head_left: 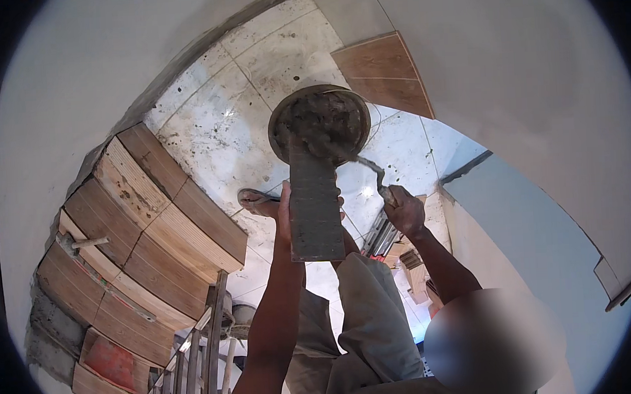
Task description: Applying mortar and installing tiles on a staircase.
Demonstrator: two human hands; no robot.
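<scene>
In my left hand (285, 211) is a long narrow tile plank (316, 211), its upward face coated with grey mortar. The fingers wrap round it from beneath, and some tips show at its right edge. The plank's far end reaches over the rim of a round bucket (275, 131) filled with wet mortar (318, 118). My right hand (404, 210) is closed round the handle of a trowel (369, 165). The trowel's bent shank runs to a mortar-smeared blade at the bucket's near side, close to the plank's far end. Mortar partly hides the blade.
Wood-look tiles (120, 214) cover steps on the left, where a hammer (89, 243) and a long spirit level (132, 306) lie. A metal railing (208, 352) stands at lower left. Another wood-look tile (384, 76) is by the right wall. Tile pieces (413, 263) lie behind my right forearm.
</scene>
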